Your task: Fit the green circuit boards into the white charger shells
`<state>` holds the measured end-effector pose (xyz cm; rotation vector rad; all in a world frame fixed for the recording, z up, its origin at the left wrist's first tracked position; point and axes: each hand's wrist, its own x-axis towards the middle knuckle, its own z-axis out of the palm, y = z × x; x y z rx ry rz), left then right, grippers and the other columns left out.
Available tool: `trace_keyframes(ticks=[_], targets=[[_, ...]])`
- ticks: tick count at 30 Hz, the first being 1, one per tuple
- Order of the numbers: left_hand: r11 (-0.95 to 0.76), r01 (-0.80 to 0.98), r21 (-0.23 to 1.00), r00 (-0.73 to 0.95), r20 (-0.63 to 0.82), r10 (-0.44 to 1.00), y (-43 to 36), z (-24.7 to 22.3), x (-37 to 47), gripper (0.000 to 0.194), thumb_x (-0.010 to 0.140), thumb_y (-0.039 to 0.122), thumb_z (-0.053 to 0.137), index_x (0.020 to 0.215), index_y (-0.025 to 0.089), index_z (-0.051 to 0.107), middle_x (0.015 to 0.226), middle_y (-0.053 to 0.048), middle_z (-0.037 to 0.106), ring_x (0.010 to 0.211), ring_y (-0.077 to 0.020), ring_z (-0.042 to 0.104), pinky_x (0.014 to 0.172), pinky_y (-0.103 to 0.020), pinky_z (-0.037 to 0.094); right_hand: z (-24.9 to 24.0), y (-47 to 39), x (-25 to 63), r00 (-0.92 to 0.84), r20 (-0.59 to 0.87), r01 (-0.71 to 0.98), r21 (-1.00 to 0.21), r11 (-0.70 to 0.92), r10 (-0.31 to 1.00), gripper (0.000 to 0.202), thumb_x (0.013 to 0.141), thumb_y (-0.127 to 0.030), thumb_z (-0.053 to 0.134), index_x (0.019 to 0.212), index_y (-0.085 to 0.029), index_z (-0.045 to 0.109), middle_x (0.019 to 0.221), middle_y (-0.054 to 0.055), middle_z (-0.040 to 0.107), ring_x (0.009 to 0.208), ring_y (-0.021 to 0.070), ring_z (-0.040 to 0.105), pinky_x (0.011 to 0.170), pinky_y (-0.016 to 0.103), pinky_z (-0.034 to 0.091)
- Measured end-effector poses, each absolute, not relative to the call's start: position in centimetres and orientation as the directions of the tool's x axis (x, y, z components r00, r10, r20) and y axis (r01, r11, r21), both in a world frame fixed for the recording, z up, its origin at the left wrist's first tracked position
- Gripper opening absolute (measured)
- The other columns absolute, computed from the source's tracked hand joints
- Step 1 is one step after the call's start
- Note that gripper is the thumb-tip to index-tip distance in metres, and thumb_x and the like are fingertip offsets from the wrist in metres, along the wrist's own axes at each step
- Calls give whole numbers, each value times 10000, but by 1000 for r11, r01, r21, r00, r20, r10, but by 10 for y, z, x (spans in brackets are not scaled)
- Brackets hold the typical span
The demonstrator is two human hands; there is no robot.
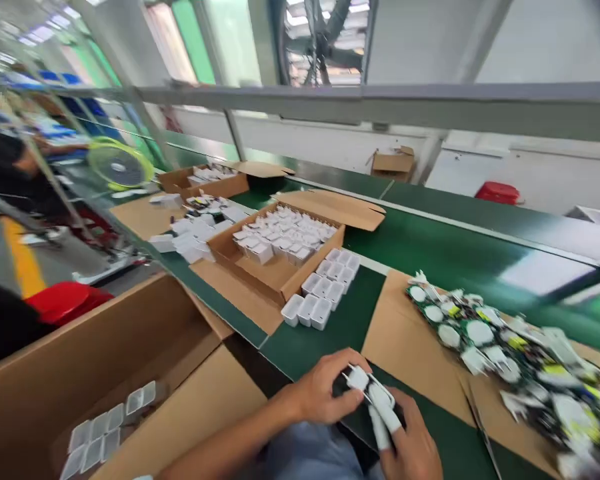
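My left hand (323, 387) pinches a small white charger part (359, 379) with thin metal pins or wires, between thumb and forefinger. My right hand (411, 440), with white covers on two fingers, presses on the rim of a white charger case (387, 395) at the same spot. The two pieces touch, but my fingers hide how far one sits inside the other. Just beyond my hands, several open white charger cases (323, 293) stand in rows on the green bench (305, 343). To the right, a heap of circuit boards (480, 333) with white and yellow parts lies on cardboard (395, 320).
Tweezers or scissors (480, 427) lie by the board heap. A shallow carton (245, 273) holds many white units. At lower left stands a big carton (180, 320) with clear trays (93, 437). A green fan (120, 163) and another person (5, 160) are far left.
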<state>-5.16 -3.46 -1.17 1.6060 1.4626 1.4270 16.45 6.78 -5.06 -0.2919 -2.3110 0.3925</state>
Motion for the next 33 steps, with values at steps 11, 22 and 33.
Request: trace_keyframes(ticks=[11,22,33], targets=[[-230,339,912,-79,271,959,-34,-6,-58,272,1056,365,551,1257,192,613,1151,-99,722,1007,-225,703,882,-317,556,-26,52,166,-656,623,158,-439,884,426,361,1053,-86,515,1385,-170,627,1248,185,741,1136,258,771,869,356,710],[-227,332,915,-89,270,959,-35,-7,-59,270,1030,299,566,1271,185,613,1158,-108,730,964,-218,702,829,-312,550,-11,50,160,-688,566,167,-485,858,454,402,1049,-133,591,1447,-184,598,1290,178,726,1158,260,760,874,363,708],[-307,343,888,-76,351,933,-33,-6,-58,306,990,205,614,1294,231,588,1181,-78,715,1013,-201,708,880,-301,567,-6,51,158,-691,548,163,-518,840,471,463,1034,-90,597,1484,-191,570,1253,158,737,1138,251,750,908,375,698]])
